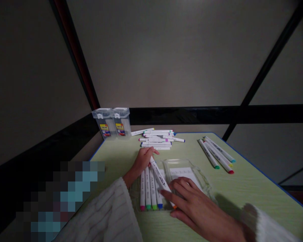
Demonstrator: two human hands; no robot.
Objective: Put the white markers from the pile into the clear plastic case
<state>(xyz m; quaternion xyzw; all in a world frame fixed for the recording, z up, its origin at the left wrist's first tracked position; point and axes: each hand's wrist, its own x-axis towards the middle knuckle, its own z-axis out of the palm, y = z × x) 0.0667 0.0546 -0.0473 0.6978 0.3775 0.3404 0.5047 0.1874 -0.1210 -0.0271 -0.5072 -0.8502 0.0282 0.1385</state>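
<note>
**Markers going into a clear case on a green desk**

The right hand (pixel 192 201) pinches a white marker (pixel 160 176) near its lower end, the barrel slanting up and left across the row already laid down. The left hand (pixel 141 161) rests with loosely curled fingers at the top of that row, touching the marker ends, probably to keep them level and stop them rolling; it grips nothing that I can make out in this dim light.

Four markers (pixel 149 191) lie side by side in a shallow transparent case (pixel 136 196), coloured caps toward the person: pink, green, yellow-green, blue. Just right of it sits the case's clear lid or second tray (pixel 202 176), with a printed sheet inside.

Farther out, a loose heap of white markers (pixel 158 137) lies near the desk's far edge. A separate group of four markers (pixel 217 154) lies well to the right. Two tall clear storage boxes (pixel 112 122) with yellow labels stand at the far left corner.

The pale green desk (pixel 242 195) has a blue edge. Behind it are plain grey walls and dark frame bars.
</note>
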